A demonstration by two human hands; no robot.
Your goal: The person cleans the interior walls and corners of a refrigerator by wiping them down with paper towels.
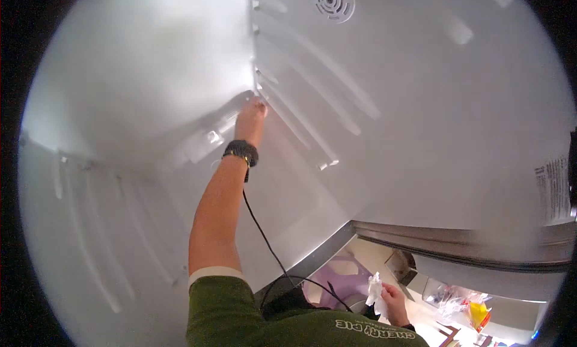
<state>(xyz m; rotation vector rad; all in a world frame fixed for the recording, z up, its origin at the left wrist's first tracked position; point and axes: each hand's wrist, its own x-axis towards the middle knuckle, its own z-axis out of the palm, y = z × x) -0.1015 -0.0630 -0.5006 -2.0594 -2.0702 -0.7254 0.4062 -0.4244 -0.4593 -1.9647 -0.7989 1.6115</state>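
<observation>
My left hand [252, 117] reaches deep into a white refrigerator compartment, up to the corner where the back wall meets the ribbed side wall [421, 118]. Its fingers are curled against that corner. Whatever they hold, if anything, is hidden. A dark band [241, 151] circles that wrist, and a thin black cable [262, 227] runs down from it. Low at the right, outside the compartment, my right hand [395, 305] pinches a crumpled white tissue [375, 290].
Moulded shelf ribs [300, 127] stick out from both side walls. A round vent [333, 1] sits at the top. Beside the compartment is the door with its grey seal [457, 251]. A yellow-and-red packet [479, 316] lies in a door bin. A purple plastic item [339, 272] stands below.
</observation>
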